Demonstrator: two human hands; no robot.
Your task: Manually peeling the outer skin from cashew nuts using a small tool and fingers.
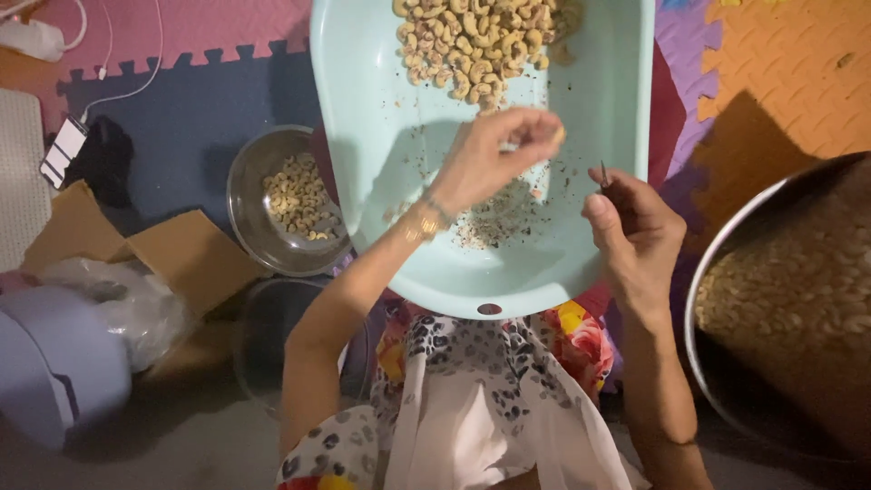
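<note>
Pinching a single pale cashew [557,135] between thumb and fingertips, the left hand [494,156] reaches over the middle of the pale green tray [372,136], its wrist wearing a thin gold bracelet [423,220]. The right hand [635,231] sits just off the tray's right edge, fingers curled shut around a small dark pointed tool [603,174] whose tip sticks up above the knuckles. The two hands are near each other but apart.

Below the left hand, a scatter of brown skin flakes [494,218] lies on the tray's floor. At the tray's far end sits a heap of cashews [476,45]. The near rim of the tray rests over the person's lap, which is covered in a leopard-print cloth [472,381].

To the left of the tray stands a steel bowl [249,195] holding a small pile of kernels, and just in front of it a second, darker bowl [263,336], whose contents I cannot make out. On the right, a large steel basin [726,263] is filled with many more nuts. Further left lie pieces of cardboard [181,254], a crumpled plastic bag [127,304] and a lilac plastic container [54,363]. Coloured foam puzzle mats [780,63] cover the floor.
</note>
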